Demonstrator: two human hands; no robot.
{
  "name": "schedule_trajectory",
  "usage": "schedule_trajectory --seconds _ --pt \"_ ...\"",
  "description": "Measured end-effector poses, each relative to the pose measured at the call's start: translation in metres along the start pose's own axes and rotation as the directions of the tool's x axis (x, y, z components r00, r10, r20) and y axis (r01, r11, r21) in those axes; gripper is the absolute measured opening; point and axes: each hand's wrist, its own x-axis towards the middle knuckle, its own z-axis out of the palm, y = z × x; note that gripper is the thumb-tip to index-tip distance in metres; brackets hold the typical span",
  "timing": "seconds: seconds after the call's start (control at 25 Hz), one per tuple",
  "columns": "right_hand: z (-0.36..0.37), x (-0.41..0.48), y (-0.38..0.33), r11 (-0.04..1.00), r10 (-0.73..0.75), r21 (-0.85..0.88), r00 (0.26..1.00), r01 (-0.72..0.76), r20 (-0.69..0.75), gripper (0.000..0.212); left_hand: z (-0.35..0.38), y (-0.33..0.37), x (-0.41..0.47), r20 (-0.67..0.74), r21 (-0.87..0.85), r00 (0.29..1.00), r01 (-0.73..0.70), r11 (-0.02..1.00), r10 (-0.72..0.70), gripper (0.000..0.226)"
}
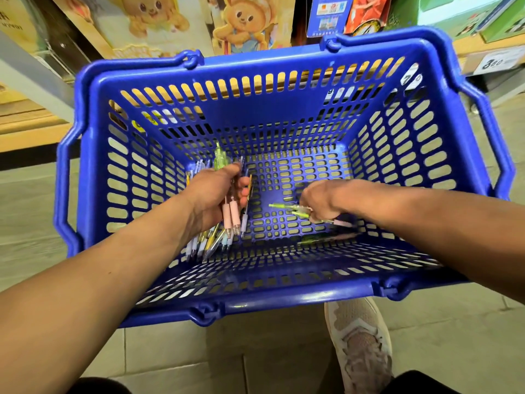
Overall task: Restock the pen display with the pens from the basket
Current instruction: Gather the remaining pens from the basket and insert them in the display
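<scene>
Your left hand [216, 197] is closed around a bundle of pens [231, 214], with the fingers and the thumb curled round the middle of it. The pens are slim, with clear barrels in pale colours: pink, yellow, light blue and one light green. Two of them show thick pink rubber grips just under your fingers. Their tips point down toward you and spread a little like a fan, and the green one sticks up above your thumb.

Your right hand [318, 203] is low on the bottom of the basket, with the fingers curled over two green pens [284, 207]. These lie almost flat and point to the left, and a pink end comes out on the other side of the hand. The picture is a little blurred here, so I cannot tell how many pens this hand really holds. One more loose pen [321, 239], green and dark, lies near the front wall, just below this hand.

Both hands are inside the blue plastic basket [284, 297], which has slotted walls and its handles folded down. It stands on the tiled floor [454, 322], with your light shoe [360, 345] just in front. Behind it is a shelf [31, 129] with boxes [153, 21] that show cartoon bears, and a price tag [494, 62] on the right.
</scene>
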Motion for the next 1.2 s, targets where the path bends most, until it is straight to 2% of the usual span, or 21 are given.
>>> schedule_trajectory --seconds 0.08,0.12,0.16,0.24,0.32,0.36,0.4,0.48,0.56,0.64,0.68,0.72,0.8,0.84,0.96,1.0,1.12,1.2 --pt "-0.013 -0.001 0.006 0.967 -0.022 0.255 1.000 0.025 -0.016 0.012 0.001 -0.001 0.001 -0.019 -0.010 1.000 -0.005 1.000 0.005 0.017" --pt "-0.019 -0.004 0.009 0.910 -0.051 0.409 0.997 0.068 -0.053 0.010 0.002 -0.001 0.003 -0.034 -0.010 0.999 -0.009 1.000 0.009 0.019" --pt "-0.027 -0.007 0.009 0.816 -0.068 0.567 0.993 0.112 -0.098 0.008 0.002 -0.002 0.004 -0.052 -0.007 0.999 -0.013 1.000 0.013 0.021" --pt "-0.037 -0.012 0.001 0.506 -0.079 0.840 0.981 0.193 -0.178 0.006 0.002 -0.002 0.006 -0.095 0.006 0.995 -0.022 1.000 0.022 0.022" --pt "-0.049 -0.017 -0.016 0.158 -0.130 0.955 0.964 0.250 -0.231 0.007 0.002 -0.002 0.005 -0.120 0.017 0.992 -0.025 1.000 0.027 0.026" --pt "-0.054 -0.017 -0.025 0.023 -0.157 0.963 0.953 0.267 -0.261 0.010 0.004 -0.002 0.005 -0.119 0.011 0.993 -0.025 1.000 0.026 0.028" --pt "-0.059 -0.019 -0.035 -0.075 -0.165 0.959 0.945 0.275 -0.284 0.013 0.006 -0.002 0.003 -0.106 -0.005 0.994 -0.026 1.000 0.025 0.030" --pt "-0.065 -0.017 -0.052 -0.149 -0.090 0.948 0.951 0.281 -0.296 0.019 0.011 -0.001 0.000 -0.059 -0.035 0.998 -0.033 0.999 0.031 0.038" --pt "-0.066 -0.014 -0.066 -0.125 0.034 0.946 0.954 0.300 -0.298 0.025 0.014 -0.001 -0.003 -0.038 -0.034 0.998 -0.045 0.998 0.044 0.043" --pt "-0.064 -0.010 -0.072 0.014 0.126 0.935 0.927 0.353 -0.352 0.017 0.014 -0.001 -0.007 -0.035 -0.019 0.998 -0.045 0.999 0.044 0.046" --pt "-0.063 -0.011 -0.073 0.057 0.131 0.925 0.916 0.375 -0.379 0.011 0.013 -0.001 -0.010 -0.033 -0.007 0.999 -0.042 0.999 0.042 0.047" --pt "-0.063 -0.013 -0.072 0.058 0.117 0.918 0.911 0.391 -0.396 0.010 0.012 0.000 -0.011 -0.042 0.006 0.998 -0.045 0.999 0.045 0.048" --pt "-0.064 -0.019 -0.069 0.064 0.083 0.912 0.909 0.405 -0.410 0.018 0.011 0.000 -0.009 -0.093 0.022 0.993 -0.072 0.997 0.074 0.048" --pt "-0.066 -0.022 -0.069 0.137 0.084 0.901 0.902 0.411 -0.424 0.022 0.011 0.000 -0.007 -0.122 0.025 0.988 -0.089 0.996 0.092 0.047" --pt "-0.071 -0.033 -0.081 0.461 0.176 0.806 0.852 0.371 -0.493 0.035 0.011 0.001 -0.005 -0.189 -0.008 0.971 -0.153 0.988 0.148 0.035" --pt "-0.072 -0.036 -0.087 0.511 0.220 0.787 0.832 0.347 -0.510 0.037 0.010 0.001 -0.004 -0.203 -0.021 0.966 -0.170 0.985 0.162 0.033" --pt "-0.069 -0.044 -0.100 0.530 0.275 0.797 0.830 0.289 -0.485 0.039 0.008 0.003 0.000 -0.231 -0.060 0.960 -0.178 0.982 0.160 0.038" --pt "-0.067 -0.046 -0.102 0.595 0.204 0.757 0.860 0.269 -0.467 0.041 0.007 0.006 -0.001 -0.189 -0.151 0.971 -0.177 0.973 0.147 0.040"
